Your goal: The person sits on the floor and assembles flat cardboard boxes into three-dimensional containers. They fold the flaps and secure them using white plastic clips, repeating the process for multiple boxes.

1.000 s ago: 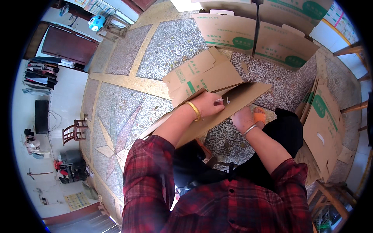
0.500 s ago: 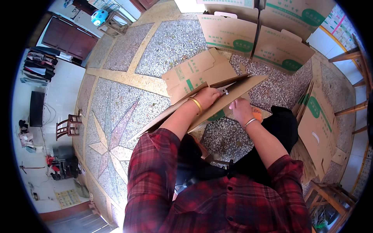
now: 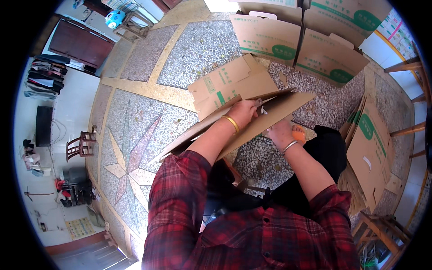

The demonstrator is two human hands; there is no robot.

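A brown cardboard carton [image 3: 288,108] is tilted between my arms, its panels spread into a narrow gap. My left hand [image 3: 244,112], with a gold bangle at the wrist, reaches into this gap. Its fingers are bent closed beside a small white strip [image 3: 264,110] that sticks out of the inner face of the panel; what they grip is not clear. Against the outer side of that same panel is my right hand [image 3: 281,134], wearing a silver bangle. Its fingers are drawn together, the tips partly hidden at the cardboard.
A flattened carton [image 3: 231,81] lies on the floor beyond. Standing cartons [image 3: 265,38] fill the far right. To my right leans a stack of flat cardboard [image 3: 371,153], near wooden furniture [image 3: 382,234]. A small wooden chair [image 3: 81,146] stands by the left wall.
The carton's far right corner has shifted slightly right. My left hand has moved slightly along the gap, and my right hand is a little lower, with more of its fingertips hidden.
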